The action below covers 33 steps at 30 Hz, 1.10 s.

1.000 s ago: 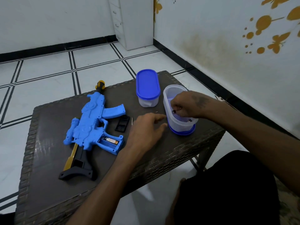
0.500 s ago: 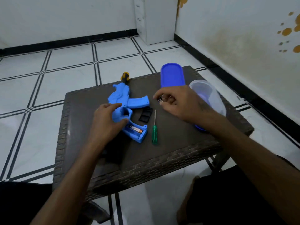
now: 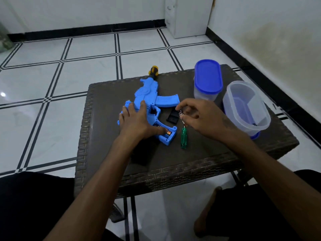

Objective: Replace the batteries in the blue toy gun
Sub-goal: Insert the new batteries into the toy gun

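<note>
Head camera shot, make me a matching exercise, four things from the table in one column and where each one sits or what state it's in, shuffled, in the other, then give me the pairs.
Things
1. green screwdriver
2. black battery cover
3. lidded container
4. open container

Places or states
A. closed with a blue lid, at the table's far side
B. lying flat just right of the gun's open battery compartment
C. no lid on, at the table's right edge
D. on the table between the gun's magazine and the right hand

Pairs: 1-B, 2-D, 3-A, 4-C
</note>
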{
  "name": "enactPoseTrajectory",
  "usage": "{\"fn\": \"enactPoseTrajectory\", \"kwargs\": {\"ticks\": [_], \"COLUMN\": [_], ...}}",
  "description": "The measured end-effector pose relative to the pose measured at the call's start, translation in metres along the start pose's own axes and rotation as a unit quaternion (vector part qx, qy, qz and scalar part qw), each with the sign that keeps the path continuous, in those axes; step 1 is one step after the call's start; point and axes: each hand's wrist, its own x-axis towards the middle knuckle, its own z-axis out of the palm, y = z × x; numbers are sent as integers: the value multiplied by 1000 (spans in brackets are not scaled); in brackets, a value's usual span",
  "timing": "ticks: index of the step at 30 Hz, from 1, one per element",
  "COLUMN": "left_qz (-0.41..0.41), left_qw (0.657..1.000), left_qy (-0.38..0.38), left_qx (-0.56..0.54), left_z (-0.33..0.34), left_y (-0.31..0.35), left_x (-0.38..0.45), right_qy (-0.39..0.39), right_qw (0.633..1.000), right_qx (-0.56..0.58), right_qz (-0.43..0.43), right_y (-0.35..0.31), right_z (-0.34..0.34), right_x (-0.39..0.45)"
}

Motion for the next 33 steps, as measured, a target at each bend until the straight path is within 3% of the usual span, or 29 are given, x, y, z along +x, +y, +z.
{"fn": "enactPoseTrajectory", "kwargs": {"ticks": [8,13,21,33], "left_qz": [-4,29,67,67], "left_qw": [1000,989,987,988], "left_qy": [-14,78,63,68], "left_qx": [-1,-121,-135,-123], "left_z": [-2,-9,-9,-6], "left_y": [5,-18,-38,-37], "left_x": [0,-2,-10,-7], "right_qy": [-26,-49,-117,-41], "right_qw": [999,994,992,992], "right_qx": [25,90,36,121], "right_qz": [3,29,18,-7], "right_y": [-6,-9,-23,-30], "right_z": [4,7,8,22], "right_x": [-3,-1,-3,10]}}
